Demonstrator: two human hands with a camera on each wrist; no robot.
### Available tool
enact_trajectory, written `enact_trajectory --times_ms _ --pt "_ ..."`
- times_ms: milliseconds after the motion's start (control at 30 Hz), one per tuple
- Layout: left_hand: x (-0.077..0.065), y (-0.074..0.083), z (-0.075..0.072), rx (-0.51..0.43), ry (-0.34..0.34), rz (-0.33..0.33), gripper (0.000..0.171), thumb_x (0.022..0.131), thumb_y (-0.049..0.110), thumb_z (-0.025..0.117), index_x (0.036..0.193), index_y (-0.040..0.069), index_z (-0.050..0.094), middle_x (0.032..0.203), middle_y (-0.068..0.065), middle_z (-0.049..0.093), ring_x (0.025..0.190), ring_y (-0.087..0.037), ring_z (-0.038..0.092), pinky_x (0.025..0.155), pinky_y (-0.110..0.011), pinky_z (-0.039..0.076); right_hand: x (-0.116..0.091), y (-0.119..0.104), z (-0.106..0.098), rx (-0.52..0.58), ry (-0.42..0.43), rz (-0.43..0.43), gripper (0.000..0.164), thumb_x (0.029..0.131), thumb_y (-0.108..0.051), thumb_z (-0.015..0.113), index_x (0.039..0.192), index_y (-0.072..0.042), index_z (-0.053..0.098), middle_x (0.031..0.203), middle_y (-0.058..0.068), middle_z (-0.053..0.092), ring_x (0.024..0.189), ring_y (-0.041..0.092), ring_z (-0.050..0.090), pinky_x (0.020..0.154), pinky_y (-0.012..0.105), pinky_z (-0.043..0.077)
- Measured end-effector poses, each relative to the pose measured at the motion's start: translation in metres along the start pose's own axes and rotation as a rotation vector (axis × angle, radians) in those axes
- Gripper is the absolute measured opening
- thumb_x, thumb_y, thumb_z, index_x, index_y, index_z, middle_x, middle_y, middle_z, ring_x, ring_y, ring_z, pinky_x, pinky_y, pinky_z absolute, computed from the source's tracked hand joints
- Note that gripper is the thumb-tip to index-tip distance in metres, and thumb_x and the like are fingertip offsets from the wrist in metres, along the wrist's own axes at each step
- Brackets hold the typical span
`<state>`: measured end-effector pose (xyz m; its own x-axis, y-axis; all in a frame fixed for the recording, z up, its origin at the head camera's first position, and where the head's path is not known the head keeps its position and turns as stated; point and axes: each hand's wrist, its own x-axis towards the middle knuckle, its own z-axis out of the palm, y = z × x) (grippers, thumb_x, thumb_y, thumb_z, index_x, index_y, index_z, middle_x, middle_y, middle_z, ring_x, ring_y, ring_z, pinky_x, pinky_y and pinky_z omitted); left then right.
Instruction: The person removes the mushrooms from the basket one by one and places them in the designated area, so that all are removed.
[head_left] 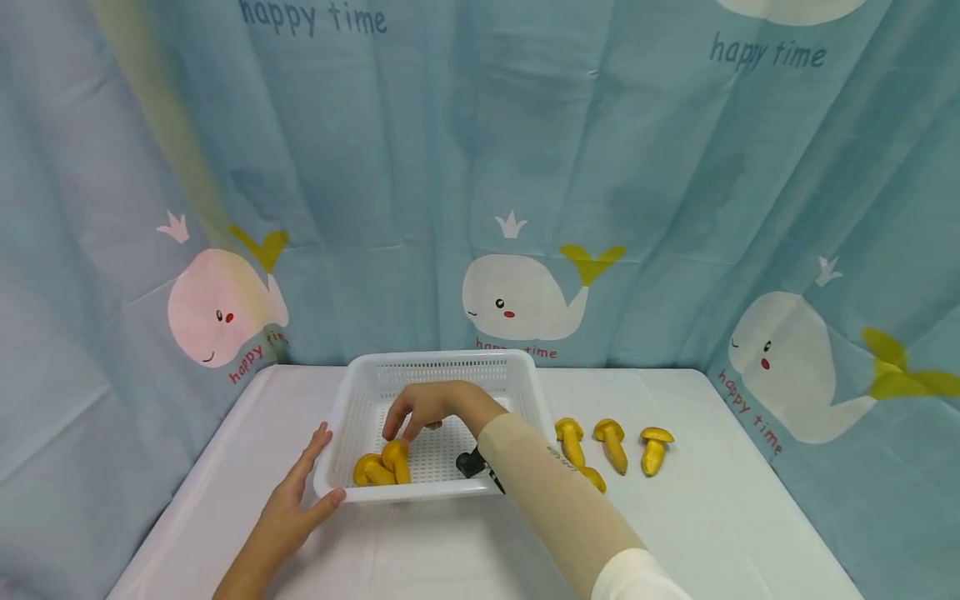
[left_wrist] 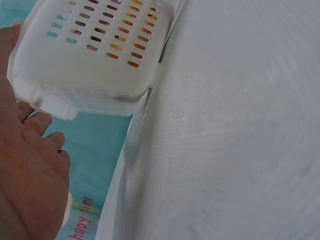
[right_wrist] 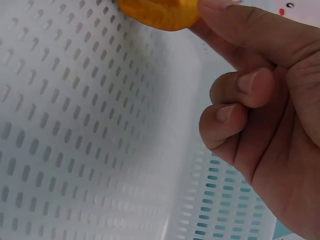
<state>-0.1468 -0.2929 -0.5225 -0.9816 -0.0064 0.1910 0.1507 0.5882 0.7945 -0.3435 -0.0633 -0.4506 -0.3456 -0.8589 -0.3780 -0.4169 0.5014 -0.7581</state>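
Observation:
A white perforated plastic basket (head_left: 517,364) stands on the table. Inside its near left corner lies a yellow mushroom (head_left: 369,472), and beside it is a second yellow mushroom (head_left: 397,460). My right hand (head_left: 426,406) reaches into the basket. Thumb and index finger pinch the cap of a yellow mushroom (right_wrist: 162,14) in the right wrist view, while the other fingers of that hand are curled. At the basket's near left corner my left hand (head_left: 287,507) rests against the rim, thumb in front and straight fingers along the left side.
Several more yellow mushrooms, among them one mushroom (head_left: 655,451) at the right end, lie on the white table (head_left: 720,533) right of the basket. My right forearm partly covers one. A blue curtain (head_left: 420,167) with whale prints rises behind the table. A black device (head_left: 470,462) sits at the right wrist.

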Motion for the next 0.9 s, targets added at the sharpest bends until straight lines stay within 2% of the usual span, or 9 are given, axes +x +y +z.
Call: enact_trajectory --times_ms 133,300,467,600,667,733,833,900 --pt "0.000 -0.001 0.000 0.004 0.000 0.009 0.089 0.092 0.030 0.076 0.163 0.035 0.023 0.172 0.001 0.013 0.158 -0.026 0.010 0.108 -0.081 0.026 0.001 0.003 0.003 0.003 -0.012 0.015 0.026 0.093 -0.007 0.073 0.119 -0.013 0.077 0.109 -0.013 0.075 0.048 0.014 0.032 0.045 0.020 0.032" --pt "-0.001 0.000 0.000 -0.010 0.006 0.035 0.088 0.092 0.027 0.076 0.163 0.033 0.025 0.172 -0.001 0.014 0.155 -0.002 0.006 0.108 -0.080 0.027 0.002 0.005 0.006 -0.003 -0.003 0.008 0.024 0.093 -0.007 0.074 0.114 -0.017 0.078 0.107 -0.013 0.074 0.049 0.013 0.034 0.045 0.020 0.033" --pt "-0.003 0.000 0.000 -0.009 0.009 0.034 0.088 0.092 0.027 0.076 0.164 0.030 0.025 0.172 -0.003 0.014 0.153 0.004 0.006 0.108 -0.080 0.026 0.004 0.008 0.009 -0.013 0.018 -0.002 0.018 0.092 -0.008 0.075 0.108 -0.016 0.077 0.103 -0.010 0.074 0.050 0.012 0.034 0.046 0.020 0.033" --pt "-0.004 0.000 0.002 -0.004 0.007 0.014 0.088 0.092 0.029 0.076 0.164 0.032 0.025 0.172 0.001 0.013 0.148 0.011 0.005 0.110 -0.079 0.026 0.003 0.013 0.009 -0.016 0.047 -0.005 0.015 0.092 -0.008 0.076 0.103 -0.017 0.077 0.101 -0.010 0.074 0.049 0.012 0.033 0.045 0.020 0.031" --pt "-0.004 0.000 0.003 -0.007 0.006 0.020 0.088 0.092 0.029 0.076 0.164 0.032 0.025 0.172 0.002 0.013 0.153 0.003 0.006 0.110 -0.079 0.026 0.003 0.014 0.008 -0.012 0.071 -0.019 0.015 0.091 -0.008 0.076 0.102 -0.018 0.077 0.101 -0.010 0.073 0.049 0.012 0.033 0.044 0.020 0.031" --pt "-0.004 0.000 0.002 0.003 0.007 0.018 0.088 0.092 0.030 0.076 0.164 0.032 0.024 0.172 0.004 0.012 0.158 -0.015 0.010 0.109 -0.079 0.027 0.000 0.012 0.005 -0.014 0.098 -0.037 0.014 0.092 -0.008 0.076 0.101 -0.018 0.077 0.100 -0.010 0.073 0.052 0.011 0.038 0.045 0.020 0.032" --pt "-0.002 0.001 0.000 0.010 0.004 0.021 0.089 0.092 0.030 0.076 0.164 0.032 0.024 0.172 0.003 0.013 0.155 -0.040 0.015 0.107 -0.080 0.028 -0.005 0.006 -0.001 -0.017 0.137 -0.076 0.015 0.091 -0.006 0.076 0.101 -0.018 0.078 0.101 -0.008 0.074 0.069 0.011 0.058 0.060 0.022 0.053" --pt "-0.001 0.001 -0.001 0.024 0.004 0.012 0.089 0.092 0.032 0.076 0.164 0.034 0.023 0.172 0.004 0.012 0.155 -0.041 0.015 0.107 -0.080 0.028 -0.010 0.000 -0.005 -0.027 0.166 -0.097 0.016 0.091 -0.006 0.076 0.102 -0.017 0.078 0.101 -0.008 0.074 0.085 0.011 0.065 0.075 0.025 0.059"
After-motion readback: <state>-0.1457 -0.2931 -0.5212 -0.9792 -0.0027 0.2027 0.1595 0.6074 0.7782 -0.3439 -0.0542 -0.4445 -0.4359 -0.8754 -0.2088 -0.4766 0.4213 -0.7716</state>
